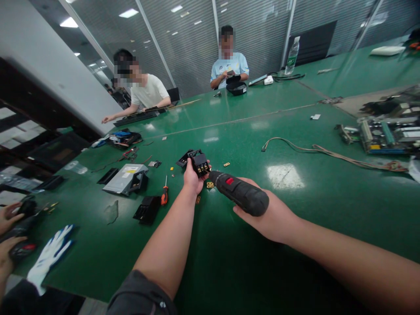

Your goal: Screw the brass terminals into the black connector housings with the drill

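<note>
My left hand is closed round a small black electrical part with brass terminals, held just above the green table. My right hand grips a black electric screwdriver with a red switch. Its tip points at the black part and touches or nearly touches it. Small brass pieces lie on the table close to the part.
To the left lie a grey metal drive, black plastic parts, a small orange-handled screwdriver and a white glove. A cable and circuit boards are at right. Two people sit at the far side; another person's hands are at left.
</note>
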Demonstrator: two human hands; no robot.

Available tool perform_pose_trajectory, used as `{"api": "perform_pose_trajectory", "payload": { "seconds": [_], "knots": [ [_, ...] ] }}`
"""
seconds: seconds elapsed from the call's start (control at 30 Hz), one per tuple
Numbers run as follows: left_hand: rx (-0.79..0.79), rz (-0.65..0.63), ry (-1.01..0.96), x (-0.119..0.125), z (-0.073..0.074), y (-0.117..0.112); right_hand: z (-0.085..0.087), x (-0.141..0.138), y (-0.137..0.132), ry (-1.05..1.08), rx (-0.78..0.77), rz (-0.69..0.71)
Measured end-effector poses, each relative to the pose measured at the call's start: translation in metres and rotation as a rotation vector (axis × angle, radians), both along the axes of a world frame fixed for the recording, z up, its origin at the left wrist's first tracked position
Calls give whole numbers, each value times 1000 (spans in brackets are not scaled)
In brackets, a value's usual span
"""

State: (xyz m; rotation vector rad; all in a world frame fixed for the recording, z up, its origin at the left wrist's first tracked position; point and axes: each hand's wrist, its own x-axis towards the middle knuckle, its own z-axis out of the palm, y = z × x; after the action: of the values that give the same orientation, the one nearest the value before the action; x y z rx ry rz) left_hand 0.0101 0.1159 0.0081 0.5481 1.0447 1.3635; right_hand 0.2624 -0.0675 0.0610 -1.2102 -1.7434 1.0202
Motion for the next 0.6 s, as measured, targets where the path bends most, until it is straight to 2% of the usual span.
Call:
{"api": "perform_pose_trajectory", "payload": {
  "seconds": [0.1,0.2,0.33,0.47,0.6],
  "knots": [
    [-10,-16,12,0,-1,1,6,4,-2,-154,-20,41],
    [-24,-19,16,-1,-2,2,10,5,-4,-274,26,52],
    [-32,-4,21,-1,-2,3,12,7,-5,-351,72,71],
    [-17,-12,9,-1,-1,1,11,8,-2,-257,6,76],
    [-7,-11,-25,-2,0,0,4,1,3,64,-29,-1]
  ]
}}
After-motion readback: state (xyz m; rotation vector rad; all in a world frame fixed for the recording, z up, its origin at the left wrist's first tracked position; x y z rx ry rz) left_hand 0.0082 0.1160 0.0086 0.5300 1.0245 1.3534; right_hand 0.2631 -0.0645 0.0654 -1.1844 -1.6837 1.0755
